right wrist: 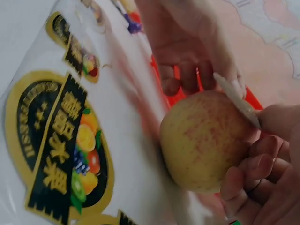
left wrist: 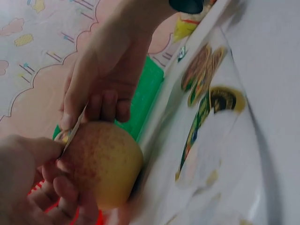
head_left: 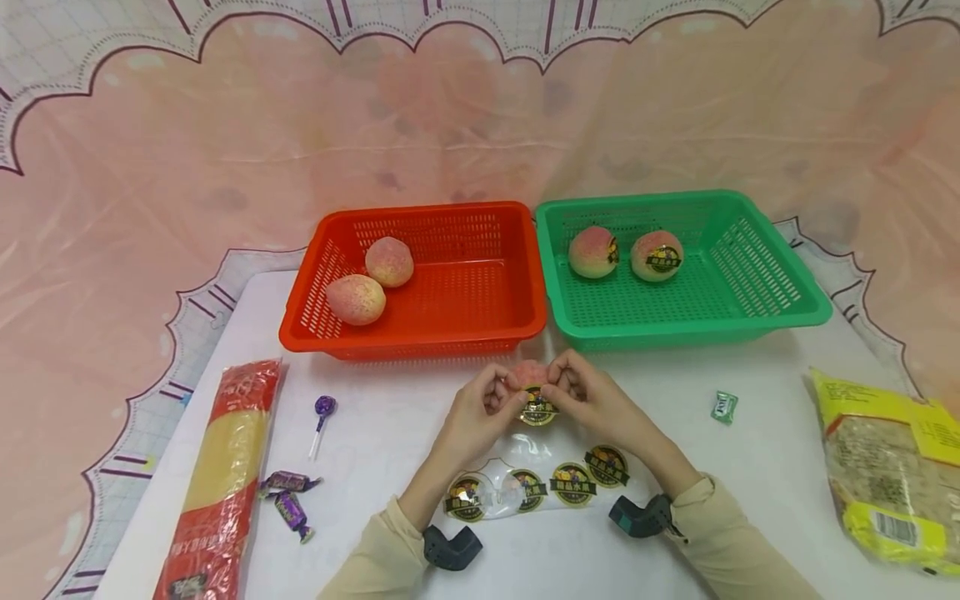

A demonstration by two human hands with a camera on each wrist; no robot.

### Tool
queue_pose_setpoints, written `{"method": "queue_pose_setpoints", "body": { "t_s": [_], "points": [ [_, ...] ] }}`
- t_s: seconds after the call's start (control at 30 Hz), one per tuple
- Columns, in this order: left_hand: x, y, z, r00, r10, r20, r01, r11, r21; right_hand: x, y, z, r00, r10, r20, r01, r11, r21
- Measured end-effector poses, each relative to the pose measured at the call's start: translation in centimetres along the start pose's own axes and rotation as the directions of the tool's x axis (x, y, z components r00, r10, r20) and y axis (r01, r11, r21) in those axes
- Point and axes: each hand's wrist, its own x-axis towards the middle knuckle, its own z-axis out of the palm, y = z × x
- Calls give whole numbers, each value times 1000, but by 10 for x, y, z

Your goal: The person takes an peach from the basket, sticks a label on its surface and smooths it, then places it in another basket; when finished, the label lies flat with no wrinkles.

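Observation:
A pinkish-yellow peach (head_left: 529, 372) sits on the table between both hands, in front of the baskets. My left hand (head_left: 477, 417) and right hand (head_left: 594, 402) pinch opposite edges of a black-and-gold fruit sticker (head_left: 538, 408) at the peach's near side. In the left wrist view the sticker (left wrist: 75, 130) appears edge-on, standing off the peach (left wrist: 110, 164). Curled fingers of both hands lie close around the fruit, as the right wrist view of the peach (right wrist: 201, 140) also shows. Nearer the body lies a clear sheet with several matching stickers (head_left: 573, 483).
A red basket (head_left: 420, 343) holds two peaches without visible stickers. Beside it, a green basket (head_left: 697, 327) holds two stickered peaches. Leftward lie a noodle-like packet (head_left: 225, 458), a lollipop (head_left: 324, 407) and purple candies (head_left: 291, 510); rightward, a green candy (head_left: 724, 407) and a yellow bag (head_left: 885, 467).

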Motion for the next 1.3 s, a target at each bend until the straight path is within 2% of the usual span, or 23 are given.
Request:
{"method": "queue_pose_setpoints", "body": {
  "t_s": [0.13,0.3,0.43,0.63,0.77,0.9,0.97,1.1,1.2,1.3],
  "points": [
    [1,1,-4,998,10,57,-9,1000,-2,1,4,-1,999,-34,17,33,999,8],
    [-1,19,-10,994,-2,108,6,1000,-30,1,4,-3,997,-72,35,71,997,8],
    [-2,31,-15,989,-21,147,25,999,-23,1,5,-6,996,-67,63,66,998,6],
    [-2,32,-18,980,14,201,-14,1000,0,2,19,-5,994,-80,77,84,995,-59],
    [-1,30,-20,975,35,219,-30,999,-26,3,31,-4,991,-99,94,110,987,-113],
    [-1,31,-20,978,16,209,-6,999,-48,3,36,-5,992,-88,90,95,992,-78],
    [-1,34,-20,978,8,208,-4,1000,-23,4,36,-4,996,-68,63,72,995,-62],
    [3,17,-15,985,22,169,-30,999,43,3,23,2,999,-31,-8,30,996,-83],
    [6,0,-11,995,33,98,-43,993,108,2,11,4,998,-27,-52,20,992,-121],
    [8,-2,-12,996,51,74,-62,986,156,3,15,4,997,-41,-61,31,988,-153]
  ]
}}
